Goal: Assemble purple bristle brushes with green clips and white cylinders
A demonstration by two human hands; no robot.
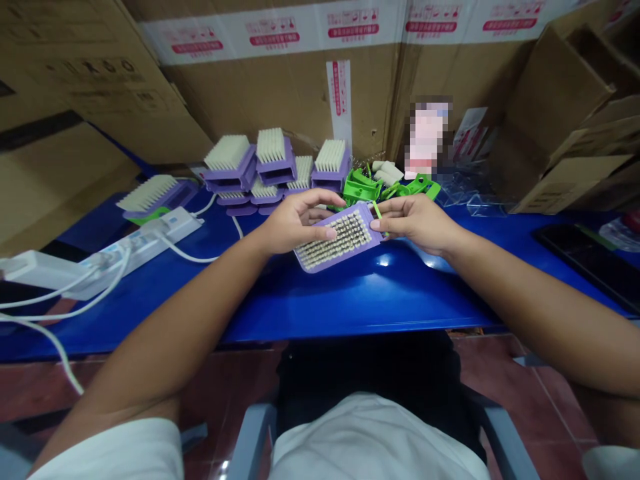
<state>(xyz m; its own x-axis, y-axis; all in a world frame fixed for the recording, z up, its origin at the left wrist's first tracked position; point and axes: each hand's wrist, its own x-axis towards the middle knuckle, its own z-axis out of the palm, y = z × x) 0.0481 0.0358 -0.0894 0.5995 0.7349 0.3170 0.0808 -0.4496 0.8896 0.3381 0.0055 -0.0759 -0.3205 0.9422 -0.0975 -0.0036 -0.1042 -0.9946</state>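
A purple brush (340, 241) with pale bristles facing up is held over the front of the blue table. My left hand (301, 223) grips its left and far side, thumb on the bristles. At the brush's right end, my right hand (413, 221) pinches a thin green part (377, 212) against the purple edge. Several purple brushes (273, 160) with cream bristles are stacked behind my left hand. Loose green plastic parts (361, 187) lie just behind the held brush, with white pieces (387, 172) beside them.
Cardboard boxes (280, 87) line the back of the blue table (320, 307). A white power strip (145, 243) with cables and another brush (153, 197) are at the left. A black phone (585, 257) and clear plastic pieces (480, 193) lie at the right.
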